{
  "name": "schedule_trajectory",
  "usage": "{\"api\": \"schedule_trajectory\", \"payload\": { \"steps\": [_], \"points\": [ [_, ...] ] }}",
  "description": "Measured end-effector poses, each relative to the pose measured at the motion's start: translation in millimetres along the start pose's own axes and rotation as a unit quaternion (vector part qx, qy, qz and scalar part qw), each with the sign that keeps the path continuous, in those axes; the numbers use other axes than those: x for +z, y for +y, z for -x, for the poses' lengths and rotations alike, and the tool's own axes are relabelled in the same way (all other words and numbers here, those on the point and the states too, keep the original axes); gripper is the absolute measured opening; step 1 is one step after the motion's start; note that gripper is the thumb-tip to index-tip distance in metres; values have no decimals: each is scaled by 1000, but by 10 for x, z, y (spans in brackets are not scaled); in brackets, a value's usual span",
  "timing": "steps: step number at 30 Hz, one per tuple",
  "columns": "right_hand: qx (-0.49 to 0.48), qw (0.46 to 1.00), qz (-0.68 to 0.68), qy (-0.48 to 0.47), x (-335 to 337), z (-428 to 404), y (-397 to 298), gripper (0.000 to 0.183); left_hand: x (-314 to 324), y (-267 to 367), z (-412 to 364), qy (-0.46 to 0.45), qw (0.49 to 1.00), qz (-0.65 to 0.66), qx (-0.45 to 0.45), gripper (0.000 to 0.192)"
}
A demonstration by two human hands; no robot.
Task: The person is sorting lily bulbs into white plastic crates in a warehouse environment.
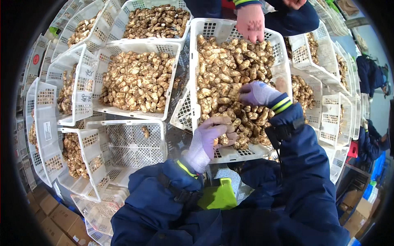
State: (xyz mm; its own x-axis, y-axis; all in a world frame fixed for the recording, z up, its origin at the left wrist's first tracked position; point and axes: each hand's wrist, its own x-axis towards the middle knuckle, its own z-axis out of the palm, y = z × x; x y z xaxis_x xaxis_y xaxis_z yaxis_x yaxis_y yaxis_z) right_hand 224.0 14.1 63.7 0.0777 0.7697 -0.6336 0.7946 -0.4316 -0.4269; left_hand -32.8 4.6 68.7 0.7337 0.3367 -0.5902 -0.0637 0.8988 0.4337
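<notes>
A white perforated plastic crate (pixel 194 66) in front of me holds a slope of small knobbly brown-and-cream tubers (pixel 217 69). My left hand (pixel 207 142), in a lilac-and-white work glove, is at the crate's near left corner. Its fingers curl around at least one tuber (pixel 224 140), close to the near wall. Farther in, my right hand (pixel 260 93), gloved alike, reaches over the middle of the heap from the right. Its fingertips are blurred among the tubers, so whether they grip one is unclear.
Opposite me, another person's pink-gloved hand (pixel 251 26) reaches over the far rim. A fuller crate of tubers (pixel 175 72) stands left; below it, a tilted crate (pixel 132 147) contains one loose tuber (pixel 145 131). Stacked crates (pixel 314 58) line the right. A lime-green plastic object (pixel 218 195) is near my lap.
</notes>
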Motion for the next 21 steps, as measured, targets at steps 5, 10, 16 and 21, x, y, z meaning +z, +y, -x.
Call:
{"api": "schedule_trajectory", "payload": {
  "steps": [5,10,16,21],
  "points": [
    [-19,971,84,222,190,-394,-42,30,70,-63,-85,-43,992,-75,93,33],
    [101,958,194,188,547,-622,-456,29,1,-59,-56,-87,913,-335,215,30],
    [70,955,223,184,420,-623,-359,33,-145,-169,-125,-141,851,-435,259,44],
    [-13,956,135,261,499,-588,-123,28,93,-59,-84,-50,973,-202,-97,29]
  ]
}}
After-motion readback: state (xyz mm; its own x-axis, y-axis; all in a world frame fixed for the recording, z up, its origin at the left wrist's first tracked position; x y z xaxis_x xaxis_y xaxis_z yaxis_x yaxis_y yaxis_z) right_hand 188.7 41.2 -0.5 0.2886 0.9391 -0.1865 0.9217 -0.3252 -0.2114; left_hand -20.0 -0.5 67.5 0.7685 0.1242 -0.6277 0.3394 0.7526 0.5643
